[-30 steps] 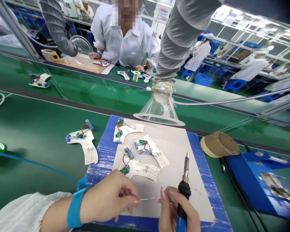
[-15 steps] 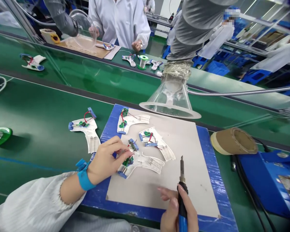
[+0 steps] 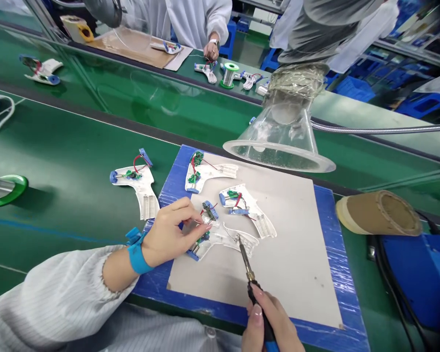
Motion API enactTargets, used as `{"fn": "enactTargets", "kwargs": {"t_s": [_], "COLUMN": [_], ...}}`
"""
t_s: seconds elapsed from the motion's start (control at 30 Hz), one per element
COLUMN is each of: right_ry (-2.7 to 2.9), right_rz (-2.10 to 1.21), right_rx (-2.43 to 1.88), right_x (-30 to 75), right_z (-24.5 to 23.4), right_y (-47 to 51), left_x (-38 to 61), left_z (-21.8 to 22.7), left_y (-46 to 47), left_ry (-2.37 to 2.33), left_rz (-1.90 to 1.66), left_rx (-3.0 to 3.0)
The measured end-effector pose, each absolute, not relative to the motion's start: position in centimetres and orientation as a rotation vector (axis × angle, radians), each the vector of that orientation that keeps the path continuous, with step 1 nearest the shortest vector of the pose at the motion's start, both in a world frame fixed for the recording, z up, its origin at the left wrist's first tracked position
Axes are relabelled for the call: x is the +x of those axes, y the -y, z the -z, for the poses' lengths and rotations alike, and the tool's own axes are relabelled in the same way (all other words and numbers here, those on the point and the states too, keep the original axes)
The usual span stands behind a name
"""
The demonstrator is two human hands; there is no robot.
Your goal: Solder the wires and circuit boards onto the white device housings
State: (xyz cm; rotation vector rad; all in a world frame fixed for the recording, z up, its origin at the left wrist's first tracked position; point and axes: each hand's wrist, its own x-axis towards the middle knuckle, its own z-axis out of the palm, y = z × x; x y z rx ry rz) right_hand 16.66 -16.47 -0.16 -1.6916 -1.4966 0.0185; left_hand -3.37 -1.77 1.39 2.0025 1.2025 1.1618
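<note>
My left hand (image 3: 176, 229) is pinched over a white plastic shell part (image 3: 225, 239) with a small green board and red wires, pressing on its left end. My right hand (image 3: 267, 325) grips a soldering iron (image 3: 246, 261) whose tip touches the same shell near its middle. The shell lies on a grey mat (image 3: 289, 254) edged with blue tape. Two more such shells, one (image 3: 207, 173) at the mat's far edge and one (image 3: 247, 209) in the middle, lie just beyond. A blue strap (image 3: 137, 252) circles my left wrist.
A clear fume funnel (image 3: 282, 142) hangs over the mat's far edge. Another shell (image 3: 139, 183) lies on the green belt at left. A tape roll (image 3: 379, 214) and blue station (image 3: 421, 274) stand at right. Across the belt a person's hand (image 3: 209, 49) works beside a solder spool (image 3: 228, 75).
My left hand moved from the mat's near edge up onto the nearest shell. The soldering iron tipped forward from upright until its tip reached that shell. The view tilted downward.
</note>
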Motion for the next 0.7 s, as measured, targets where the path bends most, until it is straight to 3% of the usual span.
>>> {"fn": "enactTargets", "kwargs": {"t_s": [0.7], "right_ry": [1.631], "right_rz": [-0.002], "right_rx": [-1.582], "right_x": [16.65], "right_z": [-0.25], "right_y": [15.70], "left_x": [-3.07], "left_z": [-1.24], "left_y": [1.96], "left_ry": [-1.142], "left_rz": [-1.183], "left_rx": [2.036]}}
